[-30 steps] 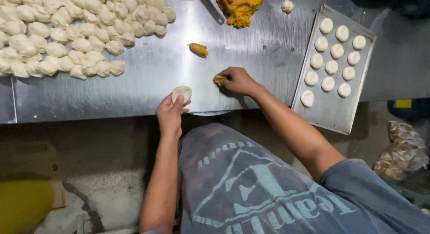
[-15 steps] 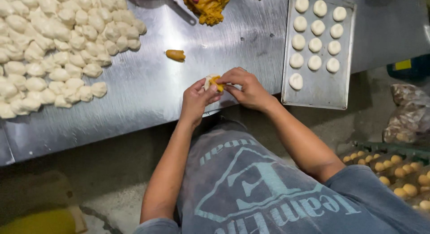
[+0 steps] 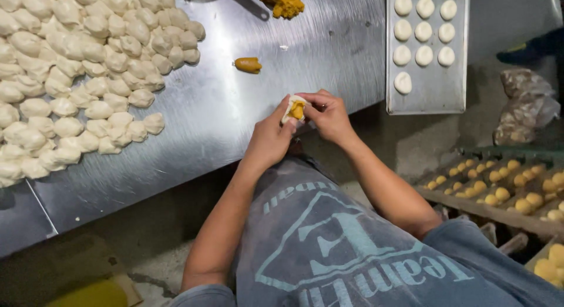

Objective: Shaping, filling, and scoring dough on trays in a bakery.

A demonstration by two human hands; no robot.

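Observation:
Both hands meet at the front edge of a steel table (image 3: 235, 125). My left hand (image 3: 271, 136) cups a flattened white dough piece (image 3: 290, 105) with a lump of orange filling (image 3: 297, 110) in its middle. My right hand (image 3: 330, 114) pinches the dough's edge around the filling from the right. A small orange lump of filling (image 3: 247, 64) lies on the table a little beyond the hands.
A big heap of white dough pieces (image 3: 76, 66) covers the table's left part. A metal tray (image 3: 432, 86) with several round dough balls (image 3: 423, 31) sits at the right. A mound of orange filling (image 3: 284, 0) lies at the far edge. Trays of yellow balls (image 3: 511, 186) stand low at right.
One second ago my hands were apart, the left on the dough, the right on a filling lump. They have come together, and the filling now sits in the dough.

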